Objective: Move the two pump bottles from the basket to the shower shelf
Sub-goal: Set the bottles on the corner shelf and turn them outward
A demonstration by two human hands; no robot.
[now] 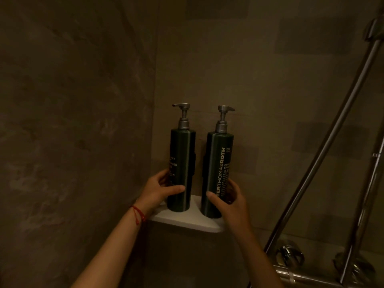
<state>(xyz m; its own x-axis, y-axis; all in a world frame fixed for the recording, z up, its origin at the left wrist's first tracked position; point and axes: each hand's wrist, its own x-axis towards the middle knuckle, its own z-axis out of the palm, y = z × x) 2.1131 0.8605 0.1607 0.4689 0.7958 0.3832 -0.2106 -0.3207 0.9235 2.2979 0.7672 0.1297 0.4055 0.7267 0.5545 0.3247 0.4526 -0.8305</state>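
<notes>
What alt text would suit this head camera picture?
Two hands, the left hand and right hand, each grip a dark green pump bottle, left bottle and right bottle, upright on a white corner shelf in a dim shower.

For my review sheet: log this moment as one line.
left hand grips left bottle | right hand grips right bottle | both upright on corner shelf | not released
</notes>
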